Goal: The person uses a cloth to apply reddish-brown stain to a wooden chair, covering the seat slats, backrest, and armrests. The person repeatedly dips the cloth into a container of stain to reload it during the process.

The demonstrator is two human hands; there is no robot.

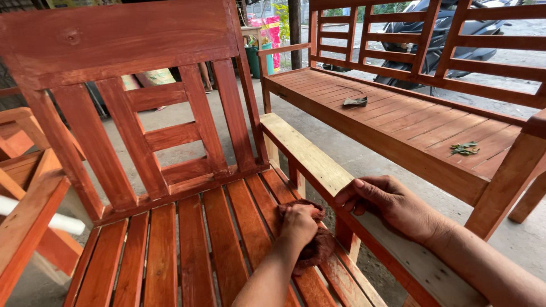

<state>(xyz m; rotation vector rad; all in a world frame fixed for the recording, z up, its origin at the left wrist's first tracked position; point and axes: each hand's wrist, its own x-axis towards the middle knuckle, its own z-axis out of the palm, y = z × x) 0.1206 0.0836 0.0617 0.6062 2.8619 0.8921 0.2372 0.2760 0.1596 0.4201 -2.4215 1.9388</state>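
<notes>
1. Red-brown stained wood is making up the chair (170,170) filling the view, its slatted seat (193,250) lying at about 7 o'clock.
2. The left hand (298,224) is clenching a dark stained rag (318,250) against the seat slats, at 6 o'clock.
3. The right hand (392,204) is lying at 4 o'clock, fingers curled and gripping the pale, unstained armrest (310,156).
4. A matching bench (409,119) is standing at 2 o'clock, with leaves (464,149) lying on it.
</notes>
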